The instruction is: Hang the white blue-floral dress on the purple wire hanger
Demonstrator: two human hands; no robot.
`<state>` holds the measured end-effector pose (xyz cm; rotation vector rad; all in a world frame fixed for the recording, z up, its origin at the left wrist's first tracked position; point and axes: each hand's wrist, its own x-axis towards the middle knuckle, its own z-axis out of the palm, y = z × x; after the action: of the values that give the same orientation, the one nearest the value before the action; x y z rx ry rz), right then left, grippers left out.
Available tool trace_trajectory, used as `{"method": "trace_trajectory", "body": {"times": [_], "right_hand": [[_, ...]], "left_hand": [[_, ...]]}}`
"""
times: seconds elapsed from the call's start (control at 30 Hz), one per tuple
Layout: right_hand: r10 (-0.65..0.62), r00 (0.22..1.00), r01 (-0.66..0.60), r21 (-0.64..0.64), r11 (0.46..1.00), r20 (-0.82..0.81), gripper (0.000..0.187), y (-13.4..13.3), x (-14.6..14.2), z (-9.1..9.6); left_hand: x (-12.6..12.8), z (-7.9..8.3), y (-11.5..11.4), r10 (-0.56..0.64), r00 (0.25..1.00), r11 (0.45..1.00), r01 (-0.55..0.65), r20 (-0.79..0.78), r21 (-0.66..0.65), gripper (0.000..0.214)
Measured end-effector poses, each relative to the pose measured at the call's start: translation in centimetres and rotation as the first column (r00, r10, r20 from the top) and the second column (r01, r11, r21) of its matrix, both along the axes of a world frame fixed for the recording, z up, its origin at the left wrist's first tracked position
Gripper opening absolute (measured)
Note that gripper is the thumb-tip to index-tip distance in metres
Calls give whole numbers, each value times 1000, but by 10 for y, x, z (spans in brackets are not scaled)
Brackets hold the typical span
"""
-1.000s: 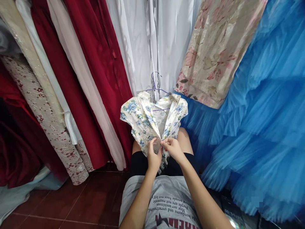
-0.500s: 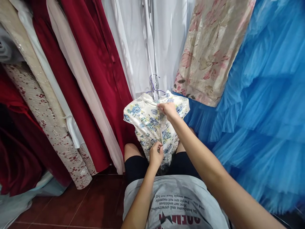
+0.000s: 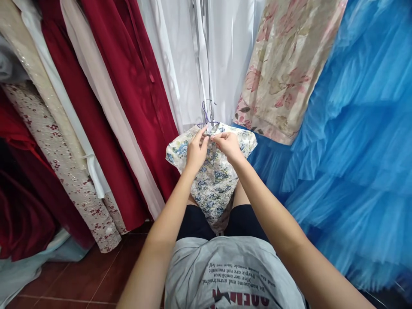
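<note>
A small white dress with blue flowers [image 3: 215, 180] hangs on a purple wire hanger [image 3: 206, 112] and drapes down over my knees. Both hands are up at its neckline. My left hand [image 3: 195, 149] pinches the left side of the collar, fingers closed on the cloth. My right hand [image 3: 228, 145] pinches the right side, its fingertips almost meeting the left hand's at the top of the closed front seam. The hanger hook catches on a thin silver ribbon or rail [image 3: 204, 64] that runs up out of view.
Hanging garments surround me: dark red gowns [image 3: 128, 86], cream sequined fabric [image 3: 58, 141], white sheer cloth [image 3: 231, 51], a pink floral dress [image 3: 283, 68] and a large blue tulle skirt [image 3: 354, 150] on the right. Red floor tiles [image 3: 96, 279] show lower left.
The dress front went from open to closed as my right hand ran up the seam to the collar. My left hand then rose from the hem area to the neckline.
</note>
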<state>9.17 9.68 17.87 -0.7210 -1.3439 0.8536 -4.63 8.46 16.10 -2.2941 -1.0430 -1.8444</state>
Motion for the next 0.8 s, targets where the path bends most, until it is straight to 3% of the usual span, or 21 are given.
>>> {"method": "trace_trajectory", "body": {"times": [0.1, 0.17, 0.27, 0.33, 0.37, 0.43, 0.47, 0.57, 0.67, 0.73, 0.8], "right_hand": [[-55, 997, 56, -9, 998, 58, 22, 12, 0, -8], [-121, 984, 129, -49, 990, 132, 22, 19, -1, -22], [-142, 970, 169, -129, 977, 196, 22, 20, -3, -51], [-108, 977, 139, -164, 977, 181, 22, 14, -6, -69], [-87, 982, 117, -179, 977, 167, 21, 10, -9, -77], [-44, 992, 68, -207, 976, 121, 18, 0, -16, -89], [-30, 996, 49, -221, 974, 88, 17, -4, -20, -94], [-45, 998, 31, -264, 964, -46, 19, -16, -32, -111], [-150, 967, 77, -321, 944, -206, 26, -25, -27, -134], [-264, 917, 145, -368, 918, -299, 29, -30, -11, -152], [-381, 853, 225, -408, 885, -356, 27, -32, 9, -166]], "left_hand": [[5, 28, 10, 58, 990, 996, -47, -132, 81, 16], [0, 37, 14, 81, 992, 991, -71, -93, 110, 16], [-33, 48, 28, 155, 967, 978, -179, 205, 105, 16], [-70, 49, 39, 209, 847, 972, -236, 488, -6, 11], [-89, 46, 44, 225, 726, 973, -202, 650, -110, 9], [-121, 29, 50, 303, 370, 929, 89, 878, -359, 10], [-132, 14, 51, 350, 304, 891, 184, 886, -415, 13], [-137, -41, 44, 437, 238, 805, 327, 868, -495, 17], [-109, -99, 31, 436, 226, 750, 443, 871, -491, 13], [-82, -127, 19, 391, 222, 728, 519, 893, -447, 10], [-51, -142, 5, 294, 201, 724, 591, 934, -355, 9]]}}
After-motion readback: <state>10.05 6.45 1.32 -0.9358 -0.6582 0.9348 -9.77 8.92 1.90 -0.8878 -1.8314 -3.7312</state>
